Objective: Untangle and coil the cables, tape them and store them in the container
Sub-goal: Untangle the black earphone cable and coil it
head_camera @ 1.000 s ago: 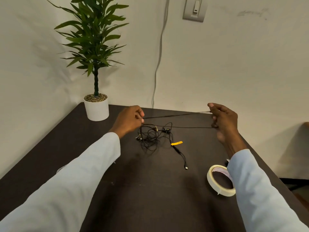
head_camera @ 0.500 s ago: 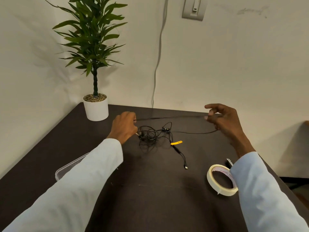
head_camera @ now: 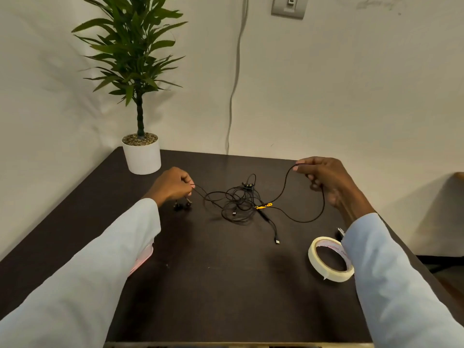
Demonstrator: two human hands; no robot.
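Two hands, left hand (head_camera: pixel 173 184) and right hand (head_camera: pixel 326 177), each pinch one tangled cable (head_camera: pixel 238 199) in curled fingers beside one tape roll (head_camera: pixel 329 259).

a leafy green plant (head_camera: pixel 130 54) in a white pot (head_camera: pixel 142 156) is sitting on the far left corner of the dark table (head_camera: pixel 226 285), and a grey wall switch (head_camera: pixel 289 6) is hanging up top with a thin cord (head_camera: pixel 236 79) running down the wall.

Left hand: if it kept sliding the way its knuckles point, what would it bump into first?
Probably the tangled black cables. The left hand pinches a strand and points right across the table toward that pile. Depth is hard to judge from one view.
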